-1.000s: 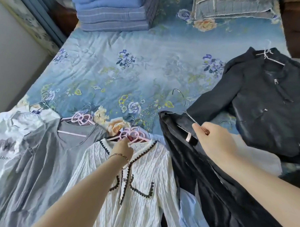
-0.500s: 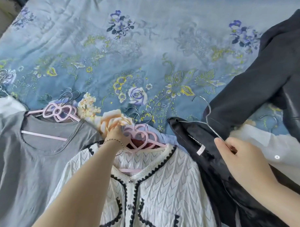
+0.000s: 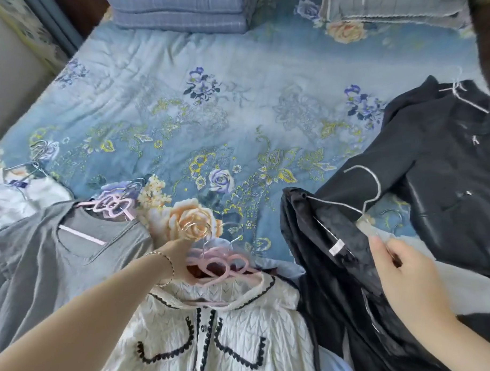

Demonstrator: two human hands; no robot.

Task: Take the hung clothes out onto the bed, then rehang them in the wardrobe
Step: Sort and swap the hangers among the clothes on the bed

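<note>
Cardigan (image 3: 216,339) on pink hanger (image 3: 221,265): left hand (image 3: 177,260) blurred, grip unclear; right hand (image 3: 402,274) fingers (image 3: 378,247) pinch wire hanger (image 3: 371,186) of black garment (image 3: 324,252).

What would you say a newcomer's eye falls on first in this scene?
Probably the blue flowered bedspread filling the frame, with clothes on hangers fanned along its near edge. At near centre the left hand grips the pink hanger of a white cardigan with black trim, while the right hand pinches the wire hanger of a black garment just to its right.
</note>
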